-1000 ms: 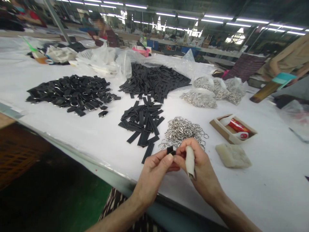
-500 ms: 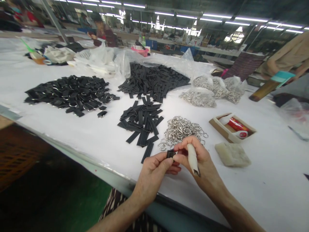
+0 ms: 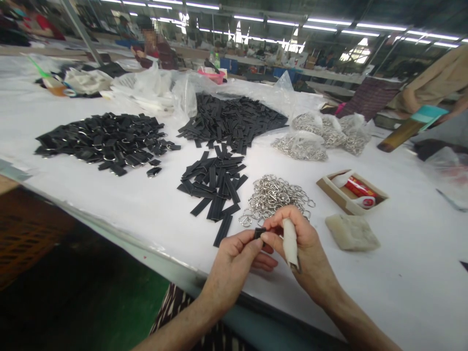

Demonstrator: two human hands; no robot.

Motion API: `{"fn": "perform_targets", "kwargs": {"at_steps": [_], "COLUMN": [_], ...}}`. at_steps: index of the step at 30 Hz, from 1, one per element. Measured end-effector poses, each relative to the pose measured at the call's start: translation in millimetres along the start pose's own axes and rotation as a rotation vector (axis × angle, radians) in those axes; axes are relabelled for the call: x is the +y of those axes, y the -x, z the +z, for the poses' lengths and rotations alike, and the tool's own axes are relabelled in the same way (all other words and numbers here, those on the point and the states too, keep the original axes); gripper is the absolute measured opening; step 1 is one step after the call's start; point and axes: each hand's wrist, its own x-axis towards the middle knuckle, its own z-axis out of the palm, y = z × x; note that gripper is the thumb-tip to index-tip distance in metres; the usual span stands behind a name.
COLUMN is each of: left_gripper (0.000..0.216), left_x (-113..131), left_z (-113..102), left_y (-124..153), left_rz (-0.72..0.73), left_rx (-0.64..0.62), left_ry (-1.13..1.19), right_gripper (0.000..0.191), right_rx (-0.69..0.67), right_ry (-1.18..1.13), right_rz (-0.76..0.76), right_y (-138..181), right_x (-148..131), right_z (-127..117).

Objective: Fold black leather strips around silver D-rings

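In front of me my left hand pinches a small black strap piece, folded over, between thumb and fingers. My right hand closes on the strap's other side with thumb and fingertips. A white-wrapped, stick-like thing with a dark end also lies in the right hand; its kind is unclear. Whether a metal ring sits in the fold is hidden by fingers. Just beyond the hands are loose silver D-shaped rings in a heap. Flat black strap pieces lie scattered to their left.
A pile of folded black straps with rings lies left; a larger heap of flat straps is behind. Bagged rings, an open box with a red tube, and a pale block stand right. A person is at far right.
Both hands stay together around the black strap piece, with only slight finger shifts. The left hand's lower fingers have spread a little to the right.
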Motion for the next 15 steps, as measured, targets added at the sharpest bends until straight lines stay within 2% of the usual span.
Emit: {"fn": "perform_targets", "kwargs": {"at_steps": [7, 15], "left_gripper": [0.016, 0.019], "left_x": [3.8, 0.5], "left_z": [0.2, -2.8], "left_y": [-0.2, -4.7], "left_rz": [-0.008, -0.061], "left_rx": [-0.043, 0.006], "left_ry": [0.023, -0.024], "right_gripper": [0.014, 0.012], "right_rx": [0.015, 0.008], "right_ry": [0.065, 0.077], "right_rz": [-0.026, -0.010], "right_y": [0.4, -0.8], "right_x": [2.1, 1.3], "right_z": [-0.4, 0.3]}}
